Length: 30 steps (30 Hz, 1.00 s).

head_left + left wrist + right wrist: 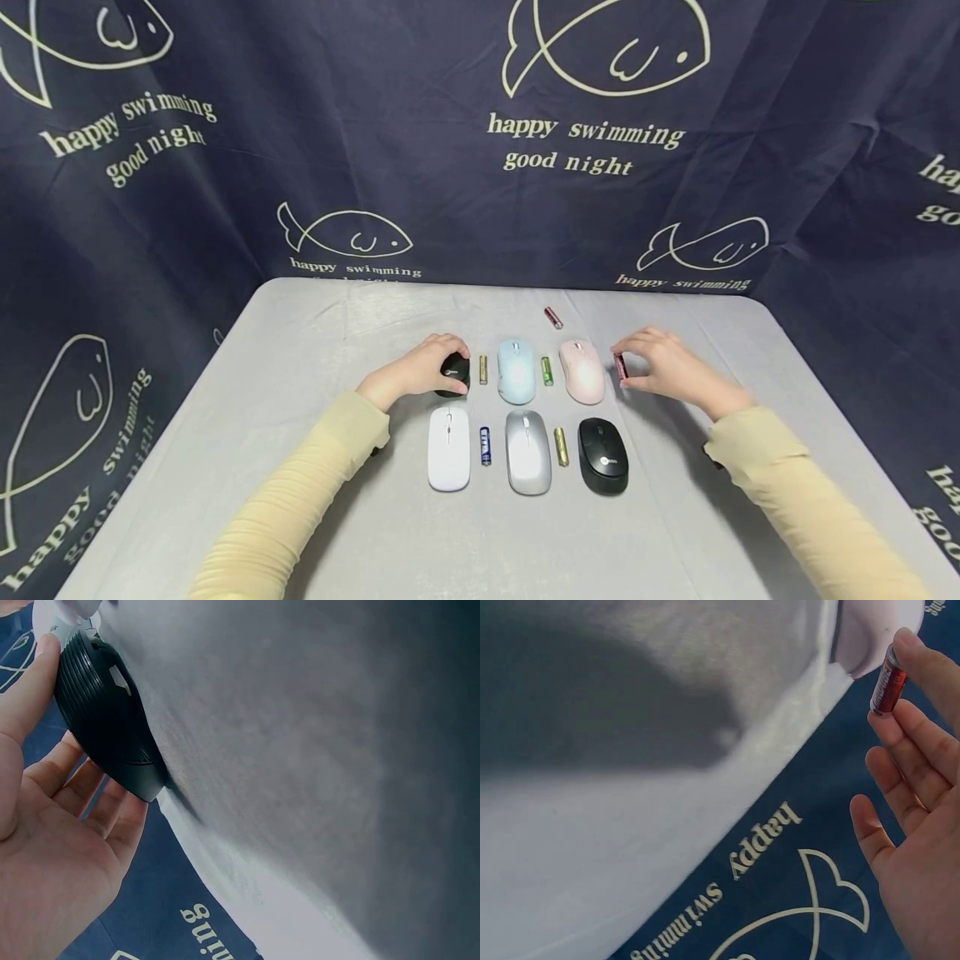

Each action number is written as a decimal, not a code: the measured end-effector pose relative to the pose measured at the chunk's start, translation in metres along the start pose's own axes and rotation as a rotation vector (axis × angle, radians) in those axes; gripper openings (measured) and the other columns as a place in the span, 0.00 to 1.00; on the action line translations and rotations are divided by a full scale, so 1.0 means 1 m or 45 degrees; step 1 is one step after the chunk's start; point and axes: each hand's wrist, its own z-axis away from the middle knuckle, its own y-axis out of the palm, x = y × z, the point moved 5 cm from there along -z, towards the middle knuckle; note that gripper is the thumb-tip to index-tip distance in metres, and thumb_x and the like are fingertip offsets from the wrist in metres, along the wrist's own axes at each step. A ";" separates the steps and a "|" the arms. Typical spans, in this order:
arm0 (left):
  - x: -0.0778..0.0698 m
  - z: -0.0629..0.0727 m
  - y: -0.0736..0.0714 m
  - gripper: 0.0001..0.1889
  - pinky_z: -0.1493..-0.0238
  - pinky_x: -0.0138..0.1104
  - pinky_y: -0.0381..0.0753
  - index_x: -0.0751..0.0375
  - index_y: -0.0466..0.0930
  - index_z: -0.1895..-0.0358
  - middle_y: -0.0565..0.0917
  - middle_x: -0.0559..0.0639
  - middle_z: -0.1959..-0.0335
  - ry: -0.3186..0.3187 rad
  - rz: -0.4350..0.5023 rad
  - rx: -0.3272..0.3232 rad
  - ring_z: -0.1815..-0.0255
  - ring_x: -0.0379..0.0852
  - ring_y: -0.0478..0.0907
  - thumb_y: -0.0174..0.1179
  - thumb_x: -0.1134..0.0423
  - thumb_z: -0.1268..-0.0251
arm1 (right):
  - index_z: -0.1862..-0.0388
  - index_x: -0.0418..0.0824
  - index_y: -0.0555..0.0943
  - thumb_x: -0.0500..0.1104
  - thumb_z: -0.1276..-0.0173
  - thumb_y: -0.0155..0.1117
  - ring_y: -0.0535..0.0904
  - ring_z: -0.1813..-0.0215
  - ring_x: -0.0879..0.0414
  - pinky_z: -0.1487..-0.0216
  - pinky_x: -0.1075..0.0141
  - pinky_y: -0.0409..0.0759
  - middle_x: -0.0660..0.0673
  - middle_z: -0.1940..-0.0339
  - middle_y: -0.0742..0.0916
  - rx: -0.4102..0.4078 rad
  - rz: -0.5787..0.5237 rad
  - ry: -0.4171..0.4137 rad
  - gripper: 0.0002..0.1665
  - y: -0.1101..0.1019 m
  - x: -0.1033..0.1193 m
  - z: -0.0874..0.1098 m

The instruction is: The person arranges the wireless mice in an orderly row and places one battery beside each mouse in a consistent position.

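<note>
At the left end of the far row, my left hand [418,370] grips a black mouse [453,373] by its ends. In the left wrist view the mouse's ribbed dark side [105,712] lies between thumb and fingertips. My right hand [669,372] pinches a red battery [621,367] by its two ends, just right of the pink mouse [582,372]. Thumb and fingertips span that battery in the right wrist view. Nearest the left hand's mouse are a gold battery [483,369] to its right and a white mouse [448,450] below it.
A light blue mouse [517,372] and green battery [547,371] share the far row. The near row has a blue battery [485,446], silver mouse [528,452], gold battery [561,447] and second black mouse [603,456]. Another red battery [553,317] lies farther back. Dark printed cloth [480,217] hangs behind.
</note>
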 end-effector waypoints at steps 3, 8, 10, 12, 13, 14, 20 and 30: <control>0.000 0.000 0.000 0.27 0.36 0.45 0.65 0.61 0.74 0.48 0.74 0.55 0.42 -0.001 0.000 0.002 0.38 0.53 0.66 0.71 0.53 0.49 | 0.52 0.35 0.81 0.43 0.55 0.78 0.74 0.46 0.42 0.49 0.44 0.68 0.39 0.53 0.85 0.013 -0.017 0.012 0.30 0.006 -0.004 0.001; 0.002 0.000 0.001 0.27 0.36 0.45 0.64 0.60 0.73 0.48 0.74 0.54 0.42 -0.001 -0.004 -0.001 0.39 0.53 0.66 0.70 0.53 0.49 | 0.52 0.35 0.81 0.43 0.55 0.77 0.75 0.47 0.41 0.51 0.43 0.70 0.39 0.54 0.85 0.013 -0.031 0.008 0.29 0.014 -0.010 0.001; 0.002 0.000 0.001 0.27 0.36 0.45 0.65 0.60 0.73 0.48 0.74 0.54 0.43 0.000 -0.007 -0.004 0.39 0.53 0.67 0.70 0.53 0.49 | 0.53 0.35 0.82 0.43 0.56 0.77 0.75 0.48 0.41 0.52 0.43 0.70 0.39 0.54 0.85 0.006 -0.035 0.001 0.29 0.017 -0.012 0.000; 0.002 0.000 0.001 0.27 0.37 0.45 0.65 0.60 0.73 0.48 0.74 0.54 0.43 -0.001 -0.006 -0.005 0.40 0.53 0.67 0.70 0.52 0.49 | 0.53 0.35 0.82 0.43 0.57 0.78 0.75 0.48 0.42 0.52 0.43 0.71 0.39 0.55 0.85 -0.004 -0.039 -0.005 0.29 0.019 -0.013 0.000; 0.002 0.000 0.001 0.27 0.37 0.44 0.65 0.60 0.73 0.48 0.74 0.54 0.43 -0.002 -0.007 -0.004 0.40 0.52 0.67 0.70 0.52 0.49 | 0.53 0.35 0.82 0.43 0.57 0.78 0.76 0.49 0.42 0.53 0.43 0.71 0.39 0.55 0.85 -0.009 -0.040 -0.007 0.30 0.020 -0.014 0.000; 0.002 0.000 0.002 0.27 0.37 0.44 0.65 0.60 0.73 0.48 0.74 0.54 0.43 -0.002 -0.007 -0.005 0.40 0.52 0.67 0.70 0.53 0.50 | 0.54 0.35 0.82 0.43 0.58 0.79 0.76 0.49 0.42 0.53 0.43 0.71 0.39 0.56 0.86 -0.014 -0.042 -0.008 0.30 0.021 -0.015 -0.001; 0.002 -0.001 0.002 0.27 0.37 0.44 0.65 0.60 0.74 0.48 0.75 0.54 0.43 -0.004 -0.003 -0.003 0.40 0.52 0.67 0.70 0.53 0.49 | 0.55 0.35 0.83 0.43 0.59 0.79 0.77 0.51 0.42 0.56 0.43 0.72 0.40 0.57 0.86 -0.043 -0.045 -0.032 0.29 0.026 -0.017 -0.002; 0.002 -0.001 0.002 0.27 0.38 0.44 0.66 0.61 0.74 0.48 0.75 0.54 0.44 0.013 0.000 -0.012 0.41 0.52 0.68 0.71 0.54 0.49 | 0.54 0.36 0.83 0.42 0.57 0.78 0.78 0.51 0.43 0.54 0.44 0.74 0.40 0.56 0.86 -0.009 -0.033 -0.030 0.28 0.029 -0.019 -0.002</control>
